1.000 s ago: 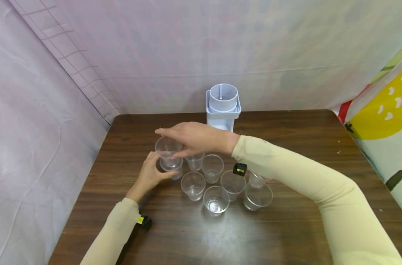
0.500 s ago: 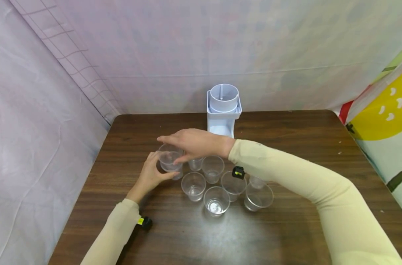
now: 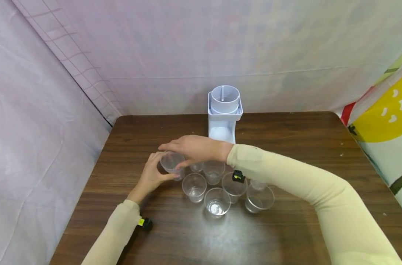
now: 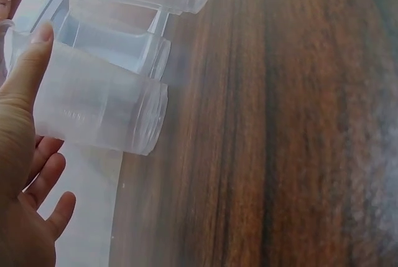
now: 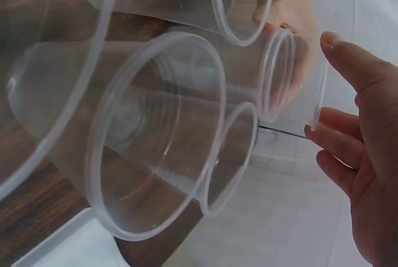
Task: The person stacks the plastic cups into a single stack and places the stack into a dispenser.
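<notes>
At the left of a group of clear plastic cups, my left hand (image 3: pixel 151 175) curls round a cup (image 4: pixel 93 102) standing on the table, thumb on its near side. A second clear cup (image 3: pixel 172 162) sits nested inside that one, its rim a little above the lower rim. My right hand (image 3: pixel 196 147) reaches across from the right and grips this upper cup near its rim. In the right wrist view, thumb and fingers (image 5: pixel 348 61) of the right hand lie on either side of the rim. The lower cup is partly hidden by both hands in the head view.
Several more clear cups stand upright just right of the hands, among them a front cup (image 3: pixel 217 202) and a rightmost cup (image 3: pixel 259 198). Behind them is a white plastic stand (image 3: pixel 225 103) with a round top. The brown wooden table (image 3: pixel 148 239) ends at a curtain.
My right hand has moved down and slightly toward me, pushing the upper cup deeper into the lower one. My left hand has stayed in place round the lower cup.
</notes>
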`<action>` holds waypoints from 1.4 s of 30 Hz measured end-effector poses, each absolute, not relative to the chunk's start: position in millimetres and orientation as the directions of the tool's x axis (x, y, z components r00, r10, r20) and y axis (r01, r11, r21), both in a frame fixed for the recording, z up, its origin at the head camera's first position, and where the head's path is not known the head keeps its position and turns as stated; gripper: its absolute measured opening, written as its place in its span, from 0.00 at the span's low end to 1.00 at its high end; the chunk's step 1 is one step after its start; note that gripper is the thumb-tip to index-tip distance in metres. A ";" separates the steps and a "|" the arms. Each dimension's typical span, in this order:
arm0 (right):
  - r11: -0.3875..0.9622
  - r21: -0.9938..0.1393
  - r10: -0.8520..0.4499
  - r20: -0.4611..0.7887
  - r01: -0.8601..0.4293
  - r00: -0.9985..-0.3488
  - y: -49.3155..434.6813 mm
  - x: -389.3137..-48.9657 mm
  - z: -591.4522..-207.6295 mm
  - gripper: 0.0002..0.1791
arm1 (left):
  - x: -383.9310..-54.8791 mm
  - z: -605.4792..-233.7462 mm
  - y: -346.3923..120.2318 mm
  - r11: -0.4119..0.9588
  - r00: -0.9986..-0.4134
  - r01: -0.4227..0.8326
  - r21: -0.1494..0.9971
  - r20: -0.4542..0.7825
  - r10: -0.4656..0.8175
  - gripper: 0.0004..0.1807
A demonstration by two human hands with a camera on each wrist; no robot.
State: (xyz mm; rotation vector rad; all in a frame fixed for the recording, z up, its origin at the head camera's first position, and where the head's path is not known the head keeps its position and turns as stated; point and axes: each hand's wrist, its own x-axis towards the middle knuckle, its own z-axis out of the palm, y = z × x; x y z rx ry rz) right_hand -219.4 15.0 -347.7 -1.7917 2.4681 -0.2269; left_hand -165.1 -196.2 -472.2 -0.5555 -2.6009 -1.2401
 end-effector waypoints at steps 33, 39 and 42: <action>0.317 -0.168 -0.944 0.033 -0.933 -0.327 15.2 -221.4 -366.2 0.43 | -163.6 -470.6 -197.5 0.539 -0.881 0.467 0.700 0.417 0.221 0.38; 0.320 -0.157 -0.944 0.028 -0.934 -0.328 16.0 -223.0 -370.0 0.43 | -163.7 -471.1 -196.9 0.530 -0.875 0.480 0.699 0.426 0.231 0.37; 0.316 -0.156 -0.945 0.036 -0.936 -0.325 17.3 -223.9 -370.9 0.43 | -163.8 -471.6 -197.2 0.532 -0.872 0.486 0.693 0.429 0.237 0.37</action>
